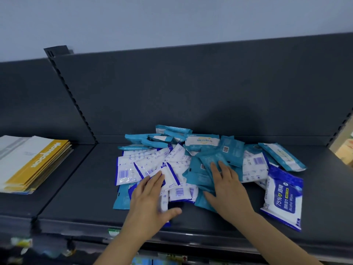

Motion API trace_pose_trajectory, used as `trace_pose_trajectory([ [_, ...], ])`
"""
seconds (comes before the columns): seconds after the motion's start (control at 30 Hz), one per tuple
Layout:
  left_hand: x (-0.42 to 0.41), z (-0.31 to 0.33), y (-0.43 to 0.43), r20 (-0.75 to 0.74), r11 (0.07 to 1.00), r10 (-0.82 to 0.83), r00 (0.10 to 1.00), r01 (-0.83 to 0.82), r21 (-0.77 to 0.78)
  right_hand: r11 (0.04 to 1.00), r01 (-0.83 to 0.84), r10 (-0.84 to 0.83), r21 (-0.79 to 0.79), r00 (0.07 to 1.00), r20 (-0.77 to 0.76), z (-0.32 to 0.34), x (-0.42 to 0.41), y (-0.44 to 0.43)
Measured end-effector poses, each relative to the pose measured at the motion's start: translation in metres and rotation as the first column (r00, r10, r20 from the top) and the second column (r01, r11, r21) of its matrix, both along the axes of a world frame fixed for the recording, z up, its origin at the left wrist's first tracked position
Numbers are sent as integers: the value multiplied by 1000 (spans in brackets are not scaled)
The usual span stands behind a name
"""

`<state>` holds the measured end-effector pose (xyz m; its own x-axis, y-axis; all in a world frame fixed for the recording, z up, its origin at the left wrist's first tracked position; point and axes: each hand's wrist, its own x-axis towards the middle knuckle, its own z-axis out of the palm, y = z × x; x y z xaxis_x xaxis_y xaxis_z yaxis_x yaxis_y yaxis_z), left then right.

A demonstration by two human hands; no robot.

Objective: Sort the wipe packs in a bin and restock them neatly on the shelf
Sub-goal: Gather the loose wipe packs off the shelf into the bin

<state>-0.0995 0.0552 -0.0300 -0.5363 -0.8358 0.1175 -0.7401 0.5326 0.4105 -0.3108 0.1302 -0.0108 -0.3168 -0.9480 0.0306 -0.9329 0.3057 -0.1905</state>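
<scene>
— Where do our hands lie?
— Our left hand (150, 199) rests flat, fingers (154, 178) straight, on the white wipe packs (152, 165). Our right hand (229, 190) presses spread, released fingers on the teal packs (206, 163).
— And the pile?
— Under and beyond our fingers, on the shelf (76, 188). A blue alcohol pack (284, 196) lies near our right fingers, further right.

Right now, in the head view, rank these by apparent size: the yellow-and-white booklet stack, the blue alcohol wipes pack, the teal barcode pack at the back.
1. The booklet stack, even cut off by the left edge.
2. The alcohol wipes pack; it lies nearer the camera, which flatters it.
3. The teal barcode pack, farther back, so its true size is unsure.
</scene>
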Motion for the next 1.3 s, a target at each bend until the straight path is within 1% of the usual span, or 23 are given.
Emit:
trace_pose_trajectory([
  [0.07, -3, 0, 3, 27, 999, 22, 999, -23, 22, 1000, -13, 13, -4, 1000, -16, 1, -1, -3],
  [0.13, -7, 3, 4, 31, 999, 37, 999, -37, 2, 1000, -16, 16, -16, 1000, 2, 2, 0, -6],
  [0.17, -8, 4, 3, 21, 999, 39, 999, -39, -3, 1000, -10, 10, -22, 1000, 11, 3, 0, -8],
  [0.23, -8, 7, 1, -22, 998, 49, 999, -48, 40, 999, 5, -5, -33, 1000, 15, 3, 1, -10],
  [0.33, -5, 17, -1, -62, 993, 90, 994, -85, 79, 1000, 26, -26, -1, 999, -27, 2, 6, -15],
  [0.43, 5, 27, -3, -55, 984, 178, 983, -175, 43, 999, 33, -30, 38, 997, -76, 1, 8, -17],
  [0.5, 15, 33, -4, -49, 978, 210, 976, -209, 26, 1000, 24, -25, -20, 996, -80, 6, 6, -17],
  [0.57, 28, 38, -6, -70, 972, 235, 969, -235, 14, 992, 23, -26, -126, 999, -23, 16, 5, -15],
  [0.63, 45, 42, -10, -134, 961, 275, 952, -274, 27, 978, 42, -16, -203, 992, 127, 29, 8, -12],
  [0.73, 72, 51, -13, -251, 951, 304, 919, -308, 21, 938, 37, 98, -345, 926, 365, 51, 25, -13],
  [0.77, 80, 55, -12, -280, 945, 318, 906, -327, 17, 924, 28, 148, -382, 894, 423, 58, 33, -16],
  [0.83, 99, 65, -10, -340, 930, 350, 873, -368, 10, 906, -12, 237, -423, 842, 484, 69, 52, -24],
  [0.93, 137, 80, -4, -427, 894, 390, 816, -447, -37, 876, -83, 354, -476, 781, 515, 76, 88, -44],
  [1.07, 208, 88, 10, -480, 809, 510, 714, -588, -16, 850, -209, 473, -484, 709, 523, 79, 155, -68],
  [1.2, 301, 80, 39, -470, 683, 638, 610, -730, -21, 795, -381, 594, -471, 643, 484, 82, 245, -85],
  [1.3, 373, 73, 64, -454, 563, 737, 501, -827, 0, 705, -517, 709, -486, 531, 464, 81, 321, -92],
])
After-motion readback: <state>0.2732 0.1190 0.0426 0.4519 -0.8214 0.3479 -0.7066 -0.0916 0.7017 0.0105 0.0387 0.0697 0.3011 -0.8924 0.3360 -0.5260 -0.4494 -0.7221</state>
